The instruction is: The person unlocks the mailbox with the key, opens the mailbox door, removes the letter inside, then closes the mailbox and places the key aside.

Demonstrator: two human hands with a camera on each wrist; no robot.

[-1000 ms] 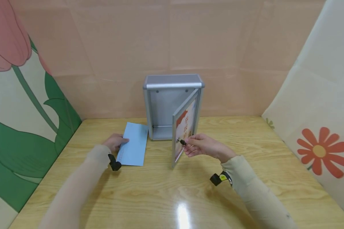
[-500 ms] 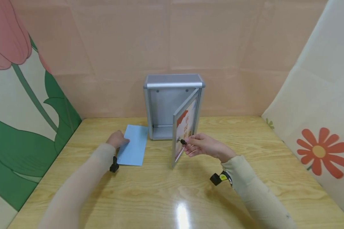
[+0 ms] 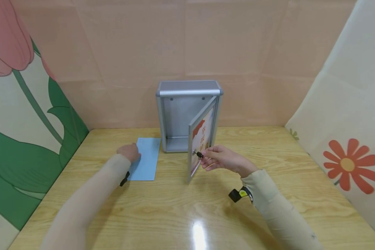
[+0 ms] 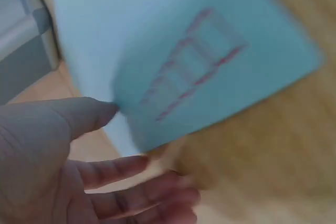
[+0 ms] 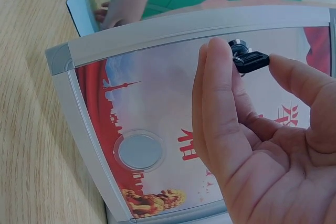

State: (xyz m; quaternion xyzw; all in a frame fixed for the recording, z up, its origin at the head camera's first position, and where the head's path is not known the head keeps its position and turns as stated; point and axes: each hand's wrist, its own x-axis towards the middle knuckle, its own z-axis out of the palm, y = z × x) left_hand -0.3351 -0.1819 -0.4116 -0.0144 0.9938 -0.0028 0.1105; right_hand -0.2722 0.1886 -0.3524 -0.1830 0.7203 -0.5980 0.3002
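"Background and surface?"
"Peach backdrop [image 3: 187, 52], flanked by floral panels [image 3: 6, 152]; wood-grain table [image 3: 175, 208] below."
"Next, by size?"
"One grey metal box [image 3: 178, 118], placed at twelve o'clock, its printed door [image 3: 201, 140] swung outward. One blue envelope [image 3: 147, 158], found at the box's eight o'clock."
"Hands?"
"Left hand [image 3: 128, 152]: thumb laid over the envelope's left edge; whether the paper is pinched cannot be told. Right hand [image 3: 225, 160]: at the door's lock [image 5: 239, 47], a black key [image 5: 253, 62] is pinched between thumb and forefinger."
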